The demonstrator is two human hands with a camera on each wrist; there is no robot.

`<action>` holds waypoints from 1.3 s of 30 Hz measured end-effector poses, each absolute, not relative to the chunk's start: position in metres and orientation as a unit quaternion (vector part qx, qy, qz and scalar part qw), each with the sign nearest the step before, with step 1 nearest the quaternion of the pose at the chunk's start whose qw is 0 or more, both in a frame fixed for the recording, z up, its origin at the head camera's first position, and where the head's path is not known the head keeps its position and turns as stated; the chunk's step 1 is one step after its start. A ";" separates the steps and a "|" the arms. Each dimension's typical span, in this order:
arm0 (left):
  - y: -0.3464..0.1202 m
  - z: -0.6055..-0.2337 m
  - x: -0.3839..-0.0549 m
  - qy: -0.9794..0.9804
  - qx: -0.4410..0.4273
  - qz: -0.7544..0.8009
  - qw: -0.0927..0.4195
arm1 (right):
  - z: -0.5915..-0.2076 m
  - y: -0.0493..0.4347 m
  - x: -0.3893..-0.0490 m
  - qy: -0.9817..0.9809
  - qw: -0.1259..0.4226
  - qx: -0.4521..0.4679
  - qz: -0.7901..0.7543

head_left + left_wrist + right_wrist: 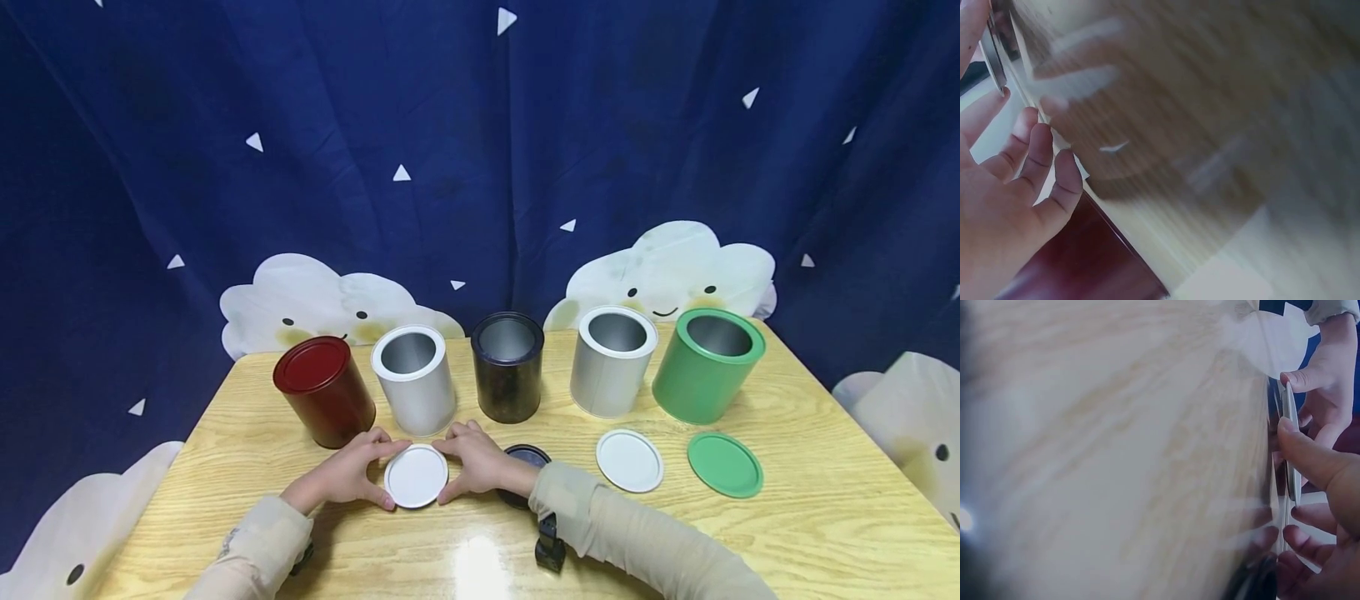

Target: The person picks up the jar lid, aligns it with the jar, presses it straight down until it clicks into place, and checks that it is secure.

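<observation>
A round white lid (416,476) is held by its rim from both sides, near the front middle of the wooden table. My left hand (352,469) grips its left edge with thumb and fingers, and my right hand (478,460) grips the right edge the same way. Seen edge-on in the right wrist view, the lid (1292,444) appears slightly off the tabletop. Just behind it stands an open white can (423,396). A dark red can (330,404) with its top covered is beyond my left hand. Partly hidden under my right forearm lies a black lid (528,454).
An open black can (508,387), another open white can (611,379) and an open green can (701,383) continue the row. In front of them lie a second white lid (630,461) and a green lid (725,465). A dark blue curtain (480,167) hangs behind the table (810,492).
</observation>
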State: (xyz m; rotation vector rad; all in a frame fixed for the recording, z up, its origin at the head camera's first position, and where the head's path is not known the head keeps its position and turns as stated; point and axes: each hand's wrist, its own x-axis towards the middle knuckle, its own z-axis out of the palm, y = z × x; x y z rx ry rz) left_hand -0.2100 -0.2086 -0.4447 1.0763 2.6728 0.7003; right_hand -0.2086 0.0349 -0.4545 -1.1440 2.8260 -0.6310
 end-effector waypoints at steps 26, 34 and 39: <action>-0.207 -0.441 -0.201 0.855 0.412 0.314 0.007 | -0.439 0.042 -0.206 0.879 0.043 -0.370 -0.298; -0.207 -0.433 -0.198 0.857 0.398 0.327 0.023 | -0.434 0.044 -0.205 0.877 0.043 -0.371 -0.302; -0.208 -0.427 -0.199 0.855 0.387 0.343 0.033 | -0.428 0.045 -0.205 0.870 0.024 -0.386 -0.306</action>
